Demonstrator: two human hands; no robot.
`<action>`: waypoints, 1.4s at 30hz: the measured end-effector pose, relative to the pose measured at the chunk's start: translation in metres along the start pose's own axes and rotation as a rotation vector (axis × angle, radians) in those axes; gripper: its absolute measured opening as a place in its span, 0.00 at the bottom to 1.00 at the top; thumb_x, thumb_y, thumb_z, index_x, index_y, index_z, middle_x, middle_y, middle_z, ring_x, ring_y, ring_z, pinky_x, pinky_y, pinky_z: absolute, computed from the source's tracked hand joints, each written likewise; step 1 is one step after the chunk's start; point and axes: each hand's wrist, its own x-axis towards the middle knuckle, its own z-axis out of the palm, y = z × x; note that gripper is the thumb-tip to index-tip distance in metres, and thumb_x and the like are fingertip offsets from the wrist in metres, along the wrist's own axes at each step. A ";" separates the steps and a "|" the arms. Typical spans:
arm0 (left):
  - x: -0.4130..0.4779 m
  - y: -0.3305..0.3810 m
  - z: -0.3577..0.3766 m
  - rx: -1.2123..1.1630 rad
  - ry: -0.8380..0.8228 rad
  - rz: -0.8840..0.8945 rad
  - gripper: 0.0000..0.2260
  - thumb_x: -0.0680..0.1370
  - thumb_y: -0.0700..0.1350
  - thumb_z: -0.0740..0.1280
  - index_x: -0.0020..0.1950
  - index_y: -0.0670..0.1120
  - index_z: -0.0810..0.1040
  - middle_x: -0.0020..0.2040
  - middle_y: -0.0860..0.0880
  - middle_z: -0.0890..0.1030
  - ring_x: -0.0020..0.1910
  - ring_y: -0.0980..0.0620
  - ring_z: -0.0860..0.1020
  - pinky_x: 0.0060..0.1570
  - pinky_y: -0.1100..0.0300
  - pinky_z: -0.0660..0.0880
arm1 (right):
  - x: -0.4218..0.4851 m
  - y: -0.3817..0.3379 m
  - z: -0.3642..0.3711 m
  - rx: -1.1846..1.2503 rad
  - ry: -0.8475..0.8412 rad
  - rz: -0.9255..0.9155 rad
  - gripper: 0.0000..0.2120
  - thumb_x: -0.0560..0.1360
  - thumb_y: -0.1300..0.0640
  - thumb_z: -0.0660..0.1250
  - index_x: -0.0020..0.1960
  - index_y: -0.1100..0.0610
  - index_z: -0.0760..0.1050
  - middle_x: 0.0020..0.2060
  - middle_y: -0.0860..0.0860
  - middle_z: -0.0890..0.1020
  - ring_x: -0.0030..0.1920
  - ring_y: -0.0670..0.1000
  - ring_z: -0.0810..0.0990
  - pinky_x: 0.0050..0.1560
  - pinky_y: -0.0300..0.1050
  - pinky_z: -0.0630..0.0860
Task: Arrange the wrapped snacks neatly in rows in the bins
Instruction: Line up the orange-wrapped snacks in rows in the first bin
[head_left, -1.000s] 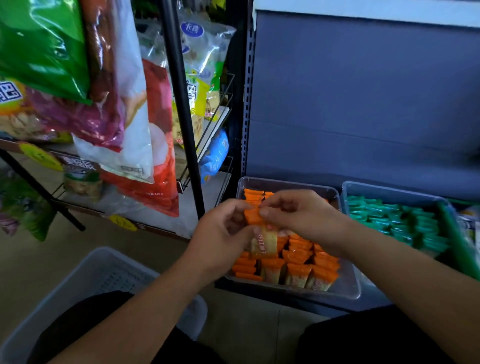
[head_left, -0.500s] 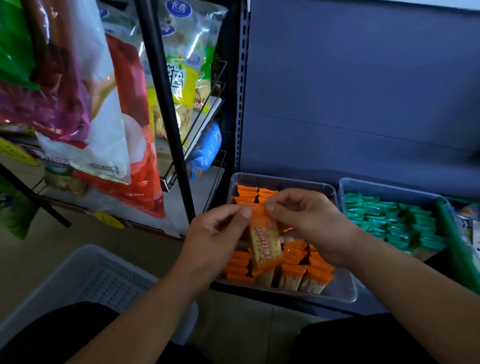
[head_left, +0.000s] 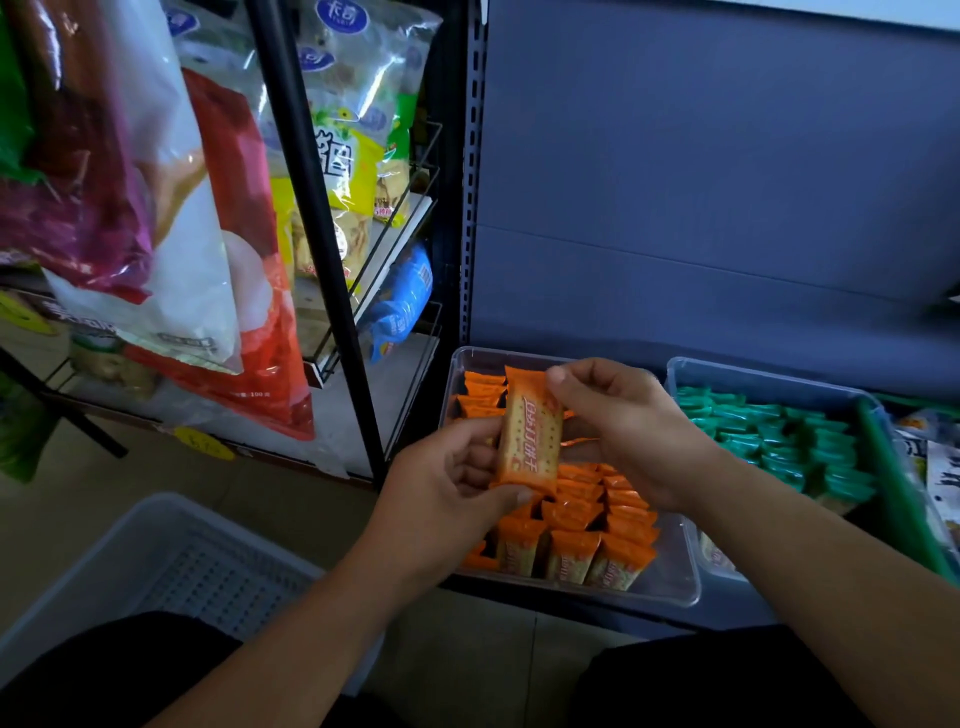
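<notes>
Two hands share one orange cracker packet (head_left: 530, 436). Your left hand (head_left: 447, 493) grips its lower end, thumb across the bottom seal, and your right hand (head_left: 623, 431) pinches the top corner. It hangs upright above the middle of the clear bin (head_left: 675, 587), touching no row.

The wrapper looks slick and both holds sit on the seals. If one hand lets go early, the packet will likely swing and fall flat across the orange packets (head_left: 571, 551) standing at the near wall. That front row leans, so a hard push behind it could tip it over.

A white basket (head_left: 171, 561) sits beside your left knee, so draw that elbow back with care. Bare bin floor shows at the near right corner. The gap under your hands is hidden. On the left, the black rack post (head_left: 322, 260) stands close to the bin wall. On the right, the bin of green packets (head_left: 769, 379) sits just beside it. The shelf back panel (head_left: 701, 208) closes off the far side.
</notes>
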 end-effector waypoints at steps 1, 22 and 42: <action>0.001 0.000 0.000 0.012 0.004 -0.013 0.26 0.71 0.36 0.80 0.63 0.58 0.79 0.50 0.56 0.85 0.50 0.58 0.84 0.51 0.61 0.82 | -0.001 -0.001 -0.001 0.004 -0.014 -0.033 0.11 0.80 0.56 0.70 0.58 0.62 0.78 0.46 0.58 0.86 0.45 0.58 0.87 0.42 0.52 0.83; 0.006 0.003 0.001 -0.034 0.037 0.024 0.09 0.77 0.45 0.76 0.56 0.54 0.83 0.48 0.53 0.85 0.47 0.57 0.85 0.47 0.62 0.81 | 0.000 0.008 -0.002 -0.217 -0.150 -0.156 0.09 0.80 0.62 0.70 0.58 0.55 0.83 0.51 0.56 0.86 0.54 0.56 0.86 0.57 0.60 0.83; 0.014 -0.005 0.002 0.043 -0.038 -0.044 0.14 0.77 0.47 0.76 0.61 0.56 0.82 0.48 0.53 0.85 0.46 0.57 0.84 0.46 0.61 0.82 | 0.003 0.007 -0.006 -0.160 0.026 -0.093 0.06 0.80 0.59 0.70 0.57 0.58 0.81 0.47 0.57 0.87 0.48 0.57 0.88 0.45 0.54 0.85</action>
